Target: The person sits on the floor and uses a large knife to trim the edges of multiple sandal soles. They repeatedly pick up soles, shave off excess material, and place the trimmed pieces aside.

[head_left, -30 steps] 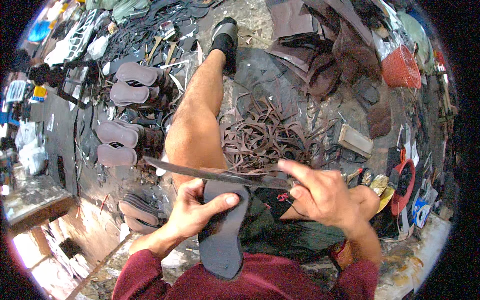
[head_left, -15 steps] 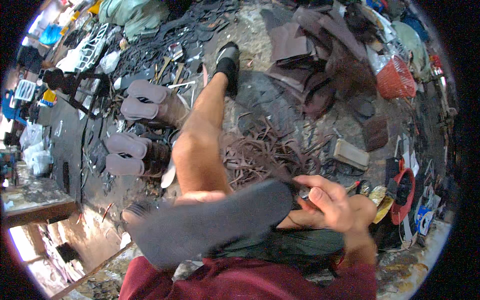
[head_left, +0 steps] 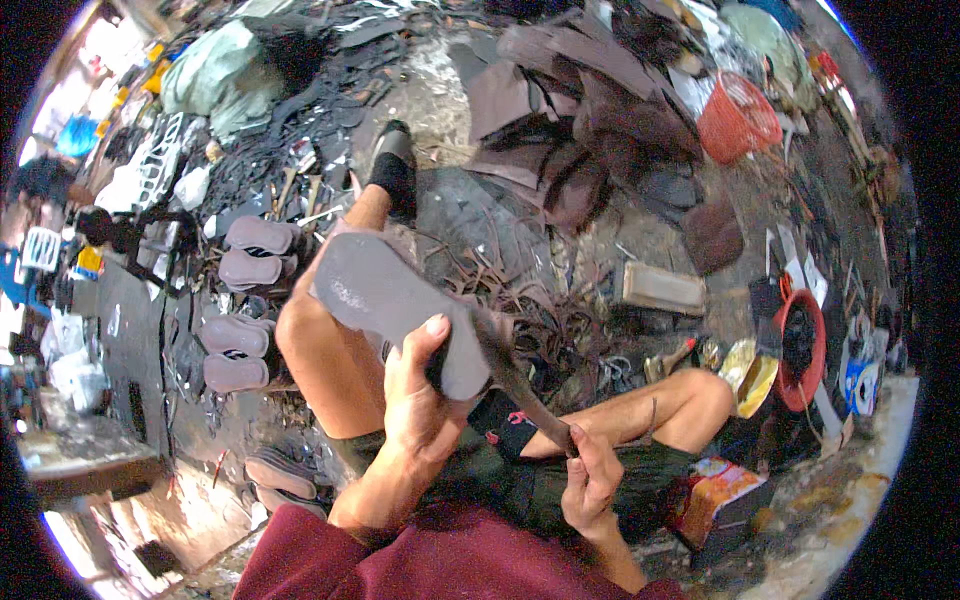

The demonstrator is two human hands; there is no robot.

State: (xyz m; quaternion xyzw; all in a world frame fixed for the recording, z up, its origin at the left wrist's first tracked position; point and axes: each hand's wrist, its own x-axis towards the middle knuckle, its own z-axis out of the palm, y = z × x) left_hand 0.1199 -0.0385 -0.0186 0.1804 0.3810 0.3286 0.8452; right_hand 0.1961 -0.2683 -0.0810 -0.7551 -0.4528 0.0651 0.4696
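My left hand (head_left: 420,400) grips the near end of a grey shoe sole (head_left: 395,305), holding it flat-side up above my left thigh, its far end pointing up and left. My right hand (head_left: 590,480) is closed around the handle of a long dark blade (head_left: 510,375), which slants up to the sole's right edge and touches it near my left thumb. My bare left leg stretches away to a dark shoe (head_left: 393,172); my right knee (head_left: 700,395) is bent to the right.
A tangle of dark leather straps (head_left: 530,300) lies on the ground ahead. Pairs of finished soles (head_left: 250,250) are lined up at the left. A red basket (head_left: 738,118), a red bowl (head_left: 800,350), a wooden block (head_left: 662,287) and leather scraps (head_left: 590,120) crowd the right and back.
The sole has turned from hanging down over my lap to pointing up and left. My left hand shifted its grip to the sole's near end; the blade now meets its right edge.
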